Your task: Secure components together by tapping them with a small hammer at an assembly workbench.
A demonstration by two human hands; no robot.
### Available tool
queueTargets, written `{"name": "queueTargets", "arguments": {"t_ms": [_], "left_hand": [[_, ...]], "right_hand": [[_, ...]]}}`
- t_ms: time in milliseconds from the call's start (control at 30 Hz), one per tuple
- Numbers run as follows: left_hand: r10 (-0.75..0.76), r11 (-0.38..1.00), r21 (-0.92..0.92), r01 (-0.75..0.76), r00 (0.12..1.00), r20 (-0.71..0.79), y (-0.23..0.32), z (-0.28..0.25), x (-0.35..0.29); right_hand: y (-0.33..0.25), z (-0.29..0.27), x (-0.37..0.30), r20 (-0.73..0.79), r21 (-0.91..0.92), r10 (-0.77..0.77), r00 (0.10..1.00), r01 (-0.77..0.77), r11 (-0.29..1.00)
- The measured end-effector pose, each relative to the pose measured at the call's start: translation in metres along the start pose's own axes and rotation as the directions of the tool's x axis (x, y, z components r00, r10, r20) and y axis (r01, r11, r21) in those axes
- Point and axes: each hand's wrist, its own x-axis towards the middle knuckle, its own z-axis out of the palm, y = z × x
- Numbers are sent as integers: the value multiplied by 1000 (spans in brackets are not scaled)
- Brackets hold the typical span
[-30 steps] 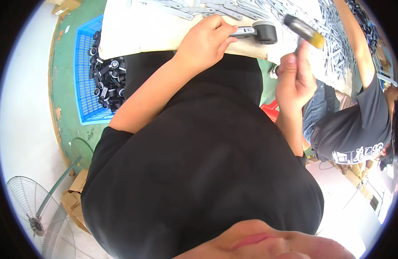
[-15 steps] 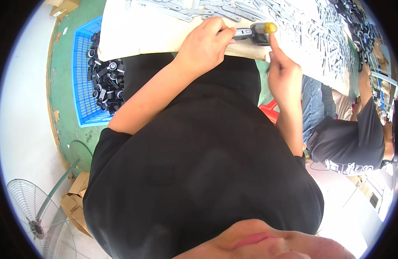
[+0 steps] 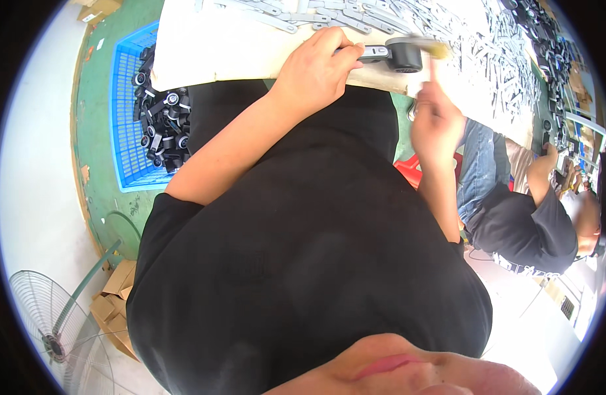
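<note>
My left hand [image 3: 314,71] is closed around the grey, bar-like handle [image 3: 374,52] of a part with a round black end [image 3: 404,55]. The part lies at the near edge of the table, its black end pointing right. My right hand [image 3: 437,118], blurred by motion, is closed just right of the table's front edge. It grips what looks like a small mallet [image 3: 436,49] with a yellow-ended head, smeared and raised beside the black end. Its shaft is hard to make out.
Many flat grey bars [image 3: 342,14] cover the far and right parts of the pale tabletop [image 3: 204,49]. A blue basket [image 3: 121,118] of black parts stands at left on the green floor. A co-worker [image 3: 520,217] sits at right. A fan [image 3: 53,342] stands lower left.
The mallet's yellow end has moved right, off the black round end, now more exposed. My right hand shifted slightly; my left keeps its hold. The co-worker's arm and body have moved.
</note>
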Motion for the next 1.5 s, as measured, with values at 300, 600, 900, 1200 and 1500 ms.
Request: {"name": "queueTargets", "arguments": {"t_ms": [300,600,900,1200,1500], "left_hand": [[-220,957,-156,243,964,150,-2,-12,5],[-393,843,-318,434,900,189,-1,-16,6],[-445,857,-203,474,879,171,5,-19,10],[-523,816,-127,564,815,250,4,-21,14],[-519,805,-191,562,823,231,6,-14,15]], "right_hand": [[5,5,2,-58,-107,-175,983,168,980],[-7,26,5,-257,150,-406,877,451,880],[-33,33,9,29,62,-338,941,336,940],[-26,41,7,183,236,-222,958,176,956],[-18,46,6,148,223,-292,945,256,941]]}}
